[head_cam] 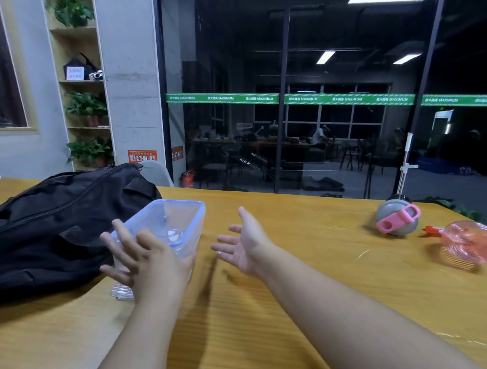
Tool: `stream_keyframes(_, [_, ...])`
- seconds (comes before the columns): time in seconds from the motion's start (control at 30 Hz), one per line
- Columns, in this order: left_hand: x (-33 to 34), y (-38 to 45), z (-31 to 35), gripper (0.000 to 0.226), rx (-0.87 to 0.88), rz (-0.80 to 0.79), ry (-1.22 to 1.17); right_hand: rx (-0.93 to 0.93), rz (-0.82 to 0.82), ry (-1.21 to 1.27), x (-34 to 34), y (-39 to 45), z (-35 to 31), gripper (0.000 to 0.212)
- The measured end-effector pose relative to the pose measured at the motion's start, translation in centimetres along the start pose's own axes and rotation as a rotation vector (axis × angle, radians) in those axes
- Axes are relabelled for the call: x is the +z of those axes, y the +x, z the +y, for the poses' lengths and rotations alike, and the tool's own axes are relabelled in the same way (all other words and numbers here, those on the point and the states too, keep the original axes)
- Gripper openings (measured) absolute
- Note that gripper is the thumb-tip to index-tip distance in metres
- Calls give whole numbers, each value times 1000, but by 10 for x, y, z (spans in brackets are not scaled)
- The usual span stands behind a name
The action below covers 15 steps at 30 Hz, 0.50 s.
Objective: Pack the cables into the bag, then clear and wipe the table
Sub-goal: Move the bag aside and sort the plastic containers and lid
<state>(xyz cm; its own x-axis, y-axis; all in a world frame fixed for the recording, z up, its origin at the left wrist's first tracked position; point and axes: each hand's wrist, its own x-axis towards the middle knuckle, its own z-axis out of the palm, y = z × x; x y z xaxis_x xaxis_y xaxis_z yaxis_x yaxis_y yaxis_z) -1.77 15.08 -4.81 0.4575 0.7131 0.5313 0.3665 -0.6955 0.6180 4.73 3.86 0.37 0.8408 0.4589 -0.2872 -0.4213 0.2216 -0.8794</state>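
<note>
Left hand [144,260] fingers spread against clear container [171,227]; right hand [242,240] open, empty, just beside it. Bag [55,222] zipped at table [297,266] left edge, no cables visible: packing looks done. Far right: grey bottle [397,217], pink fan [471,241] uncleared; wiping pending.

The left hand [144,257] covers the near left corner of the clear container [176,224], so whether its palm presses the wall cannot be told. Below that hand, a small clear ridged thing [121,292] pokes out, mostly hidden and unidentifiable. Left of the hand, the black bag [55,222] runs off the picture's left edge, and its contents are hidden. Far to the right of the right hand [239,241], a pink round object [471,241] is smeared by blur. Both forearms leave the bottom edge.
</note>
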Motion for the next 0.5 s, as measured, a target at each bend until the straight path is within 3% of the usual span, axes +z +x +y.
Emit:
stream_keyframes(0.17, [7, -14, 17, 93, 252, 33, 121, -69, 26, -29, -25, -21, -11, 54])
stream_keyframes(0.33, [11, -27, 44, 77, 440, 35, -27, -220, 150, -257, -56, -38, -22, 40])
stream_keyframes(0.5, [13, -34, 78, 56, 505, -296, 52, -405, 387, -529, -97, -50, -42, 53])
